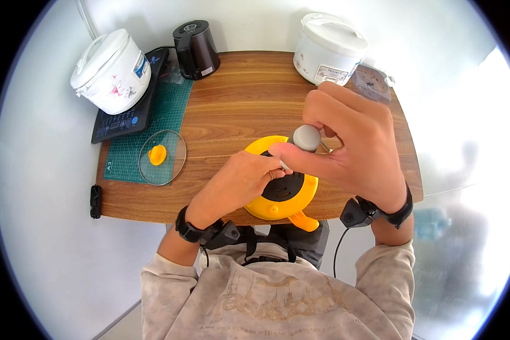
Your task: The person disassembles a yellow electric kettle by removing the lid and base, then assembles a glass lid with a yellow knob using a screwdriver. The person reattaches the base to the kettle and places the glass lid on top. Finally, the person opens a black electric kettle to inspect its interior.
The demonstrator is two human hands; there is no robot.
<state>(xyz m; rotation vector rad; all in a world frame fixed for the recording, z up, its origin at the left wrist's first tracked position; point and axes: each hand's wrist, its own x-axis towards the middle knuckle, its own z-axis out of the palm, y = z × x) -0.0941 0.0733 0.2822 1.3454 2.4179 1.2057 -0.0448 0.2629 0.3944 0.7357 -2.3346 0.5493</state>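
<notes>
Convenience likely put a yellow appliance [283, 191] at the surface [243, 102] edge nearest the person.
Right hand [360, 150] gripped a grey knob [306, 137]; left hand [235, 180] pinched a pale piece [284, 165].

Kitchen-like space: lidded white pots [110, 73], dark kettle [197, 50], black hob [109, 129].

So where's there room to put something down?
The biggest bare patch of table lies between black kettle, right white cooker and yellow pot. Another lies between glass lid and left hand. Crowded: the cooktop, under another cooker, and around the right hand.
</notes>
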